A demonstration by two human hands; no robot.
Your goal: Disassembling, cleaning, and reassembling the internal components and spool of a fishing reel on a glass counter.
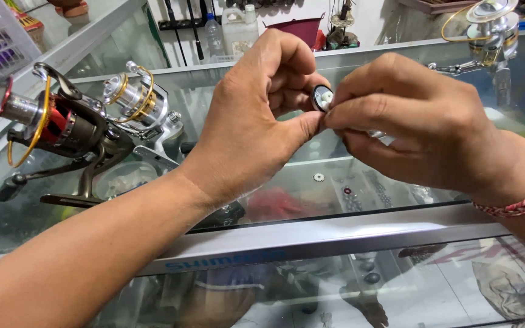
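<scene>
Hands meet over the glass desk (pixel 347 234): left hand (pixel 256 115) is curled tight, pinching a small round black-and-silver part (pixel 321 97) at its fingertips. Right hand (pixel 420 115) is closed on the same part from the other side, and two fishing reels (pixel 74 121) sit off to the left.

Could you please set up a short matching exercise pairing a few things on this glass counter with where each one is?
Things:
1. small round black part
2. red and gold fishing reel
3. silver and gold reel
4. small white gear

Places:
A. lying on the glass below the hands
B. far left of the counter
C. pinched between left hand and right hand
D. just right of the red reel

Pairs: 1-C, 2-B, 3-D, 4-A
</scene>
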